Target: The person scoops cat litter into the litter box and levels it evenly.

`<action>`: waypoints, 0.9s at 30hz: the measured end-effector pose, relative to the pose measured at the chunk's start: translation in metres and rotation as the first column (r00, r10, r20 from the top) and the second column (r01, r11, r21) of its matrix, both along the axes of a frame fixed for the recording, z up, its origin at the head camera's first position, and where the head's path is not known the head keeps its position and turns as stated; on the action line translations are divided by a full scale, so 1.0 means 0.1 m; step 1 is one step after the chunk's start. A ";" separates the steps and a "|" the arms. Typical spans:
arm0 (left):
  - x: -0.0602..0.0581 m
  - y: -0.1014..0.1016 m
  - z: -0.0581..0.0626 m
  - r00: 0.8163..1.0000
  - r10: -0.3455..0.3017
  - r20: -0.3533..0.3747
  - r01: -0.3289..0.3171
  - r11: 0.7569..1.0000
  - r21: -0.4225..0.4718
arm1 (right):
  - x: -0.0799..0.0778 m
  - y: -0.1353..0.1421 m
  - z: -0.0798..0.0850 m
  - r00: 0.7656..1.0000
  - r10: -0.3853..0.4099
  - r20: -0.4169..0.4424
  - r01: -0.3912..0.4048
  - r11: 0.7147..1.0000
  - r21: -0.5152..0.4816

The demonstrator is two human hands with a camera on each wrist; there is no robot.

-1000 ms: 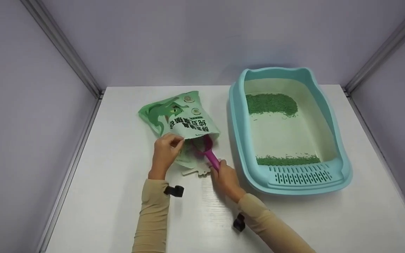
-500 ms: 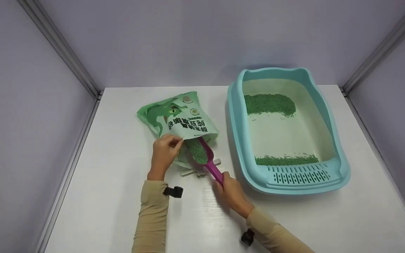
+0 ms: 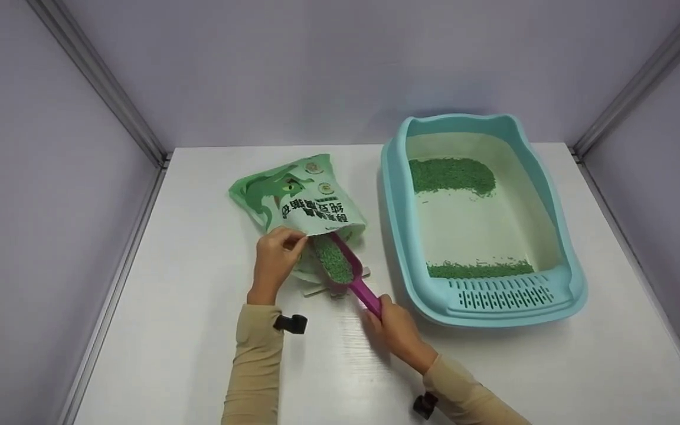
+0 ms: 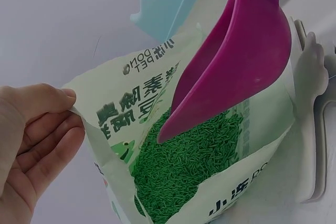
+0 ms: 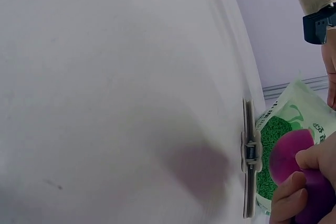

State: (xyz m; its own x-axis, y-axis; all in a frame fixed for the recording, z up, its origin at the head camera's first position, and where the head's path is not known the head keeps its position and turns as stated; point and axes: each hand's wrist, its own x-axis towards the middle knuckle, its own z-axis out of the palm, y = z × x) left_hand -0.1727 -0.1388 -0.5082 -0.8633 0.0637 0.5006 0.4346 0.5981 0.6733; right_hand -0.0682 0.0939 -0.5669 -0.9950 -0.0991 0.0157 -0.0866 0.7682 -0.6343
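Observation:
A pale green cat litter bag (image 3: 290,192) lies on the table with its mouth towards me. My left hand (image 3: 275,257) pinches the upper edge of that mouth between thumb and fingers and holds it up. Inside are green pellets (image 4: 178,169), seen in the left wrist view. My right hand (image 3: 402,333) grips the handle of a magenta scoop (image 3: 366,296). Green pellets (image 3: 333,260) fill the scoop's bowl, whose front end is still under the bag's upper edge. In the left wrist view the scoop (image 4: 247,51) hangs above the litter in the bag.
To the right stands a blue litter box (image 3: 402,254) with green pellets (image 3: 452,175) at its far end and a strip near its slotted front. A pale spring clip (image 5: 251,182) lies on the table by the bag's mouth. Walls enclose the table behind and at both sides.
My right hand has drawn the scoop back out of the bag, towards me and to the right, and its load of pellets now shows. The left hand keeps its pinch on the bag.

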 end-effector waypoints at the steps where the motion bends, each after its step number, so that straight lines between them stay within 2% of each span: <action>1: 0.00 0.00 0.00 1.000 0.000 0.002 0.000 1.000 -0.002 | 0.01 0.01 0.00 1.000 0.005 -0.013 -0.005 1.000 0.005; 9: 0.00 0.00 0.01 1.000 -0.001 0.000 0.001 1.000 0.000 | 0.05 0.07 0.03 0.999 0.033 -0.016 -0.033 0.999 0.003; 16: 0.01 0.00 0.00 1.000 -0.005 0.004 0.005 1.000 0.018 | 0.11 0.15 0.10 0.992 0.095 -0.079 -0.093 0.995 0.023; 27: 0.00 -0.01 0.00 1.000 -0.012 -0.002 0.012 1.000 0.023 | 0.21 0.24 0.27 0.989 0.131 -0.070 -0.127 0.990 0.059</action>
State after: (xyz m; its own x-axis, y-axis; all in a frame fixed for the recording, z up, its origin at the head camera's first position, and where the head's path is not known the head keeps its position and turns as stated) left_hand -0.1726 -0.1397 -0.5078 -0.8614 0.0622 0.5041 0.4431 0.5771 0.6860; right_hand -0.0475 0.1180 -0.5400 -0.9700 -0.2294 0.0799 -0.2324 0.7808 -0.5800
